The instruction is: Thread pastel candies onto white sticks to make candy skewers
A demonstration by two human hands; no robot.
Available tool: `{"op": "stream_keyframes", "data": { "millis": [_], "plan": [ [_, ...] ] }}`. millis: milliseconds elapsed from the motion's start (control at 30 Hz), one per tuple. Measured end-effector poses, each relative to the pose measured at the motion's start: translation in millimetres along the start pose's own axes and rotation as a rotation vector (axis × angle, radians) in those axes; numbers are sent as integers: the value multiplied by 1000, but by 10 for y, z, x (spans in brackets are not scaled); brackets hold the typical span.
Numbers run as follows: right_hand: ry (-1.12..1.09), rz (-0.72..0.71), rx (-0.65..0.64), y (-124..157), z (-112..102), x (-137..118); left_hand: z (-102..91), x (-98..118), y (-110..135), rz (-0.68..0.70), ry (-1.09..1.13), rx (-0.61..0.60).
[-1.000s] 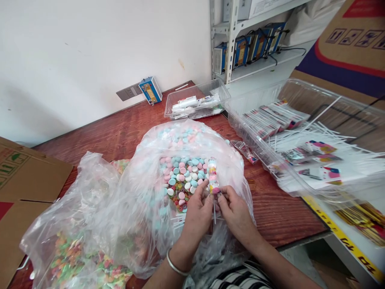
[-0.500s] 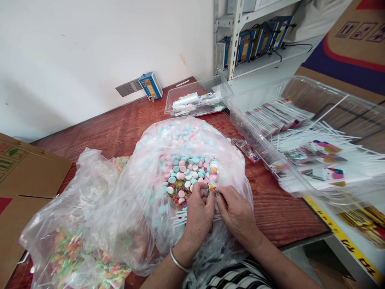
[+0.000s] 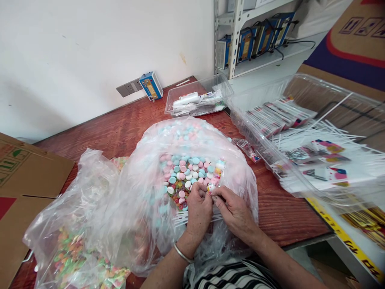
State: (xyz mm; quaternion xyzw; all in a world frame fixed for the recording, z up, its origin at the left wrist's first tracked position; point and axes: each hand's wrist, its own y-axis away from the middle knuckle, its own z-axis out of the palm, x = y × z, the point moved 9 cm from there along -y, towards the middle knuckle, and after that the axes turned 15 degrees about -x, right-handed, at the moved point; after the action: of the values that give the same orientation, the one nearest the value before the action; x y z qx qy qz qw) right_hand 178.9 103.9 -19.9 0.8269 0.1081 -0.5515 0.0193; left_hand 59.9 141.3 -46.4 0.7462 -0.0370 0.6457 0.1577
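Near the centre of the frame, both hands grasp the lower end of a small printed candy packet (image 3: 218, 170). The left hand (image 3: 199, 208) comes in from the lower middle, fingers curled, its thumb and forefinger pinching the packet's end; a silver bangle (image 3: 182, 253) circles its wrist. The right hand (image 3: 237, 210) pinches the same end just beside it, the fingertips of the two hands nearly meeting. The packet tilts, its upper end leaning toward the right of the frame, above a large translucent plastic bag (image 3: 168, 138).

Pink, blue and white candy tablets (image 3: 194, 166) fill the bag's opening, with multicoloured gummy rings (image 3: 177, 188) showing among them. Thin white sticks (image 3: 181, 218) lie just left of the left hand. At lower left, another clear bag (image 3: 93, 170) contains more colourful candies (image 3: 72, 251), and a cardboard box (image 3: 39, 174) stands at the left edge.

On the right, a large clear plastic tray (image 3: 260, 150) holds rows of flat printed packets (image 3: 270, 118) and white lollipop sticks (image 3: 323, 134). A smaller clear tray (image 3: 177, 93) sits at upper centre on the reddish wooden table (image 3: 114, 124), near a blue device (image 3: 151, 86) beside the wall socket (image 3: 128, 88).
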Motion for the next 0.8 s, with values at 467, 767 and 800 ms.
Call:
{"op": "stream_keyframes", "data": {
  "millis": [467, 767, 800],
  "plan": [
    [-25, -208, -87, 67, -105, -307, 311, 151, -72, -193, 786, -327],
    [-260, 159, -194, 329, 373, -98, 141, 477, -174, 95, 945, -77],
    [-297, 147, -186, 328, 394, -96, 148, 484, -153, 100, 943, -82]
  ]
}}
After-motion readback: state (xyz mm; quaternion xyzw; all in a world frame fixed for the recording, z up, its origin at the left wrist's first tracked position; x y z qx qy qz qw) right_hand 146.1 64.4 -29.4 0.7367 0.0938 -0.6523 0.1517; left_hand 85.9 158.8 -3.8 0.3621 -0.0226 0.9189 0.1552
